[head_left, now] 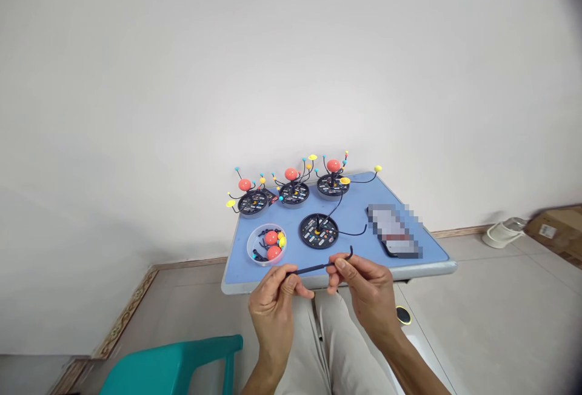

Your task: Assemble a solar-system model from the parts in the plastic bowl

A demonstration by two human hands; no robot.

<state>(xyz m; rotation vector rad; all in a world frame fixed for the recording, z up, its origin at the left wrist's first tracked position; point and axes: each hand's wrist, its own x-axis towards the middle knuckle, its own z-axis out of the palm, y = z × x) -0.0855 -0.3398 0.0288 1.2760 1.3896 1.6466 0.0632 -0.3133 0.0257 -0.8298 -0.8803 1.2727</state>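
Note:
Both hands hold one thin black rod (311, 269) level above the table's front edge. My left hand (277, 298) pinches its left end; my right hand (364, 286) pinches it near the right, where a bent tip sticks up past the fingers. Just beyond the hands lies a round black base (313, 238) of a planet model, with two curved black arms reaching out to the right. Left of that base, a clear round tub (250, 249) holds red balls, small yellow and blue pieces and black parts.
Three planet models stand along the back of the blue table (291, 219): a left one (245, 185), a middle one (291, 174) and a right one (333, 166). A blurred-out phone (393, 231) lies at the right. A green stool (173, 358) stands at lower left, a cardboard box (557, 231) far right.

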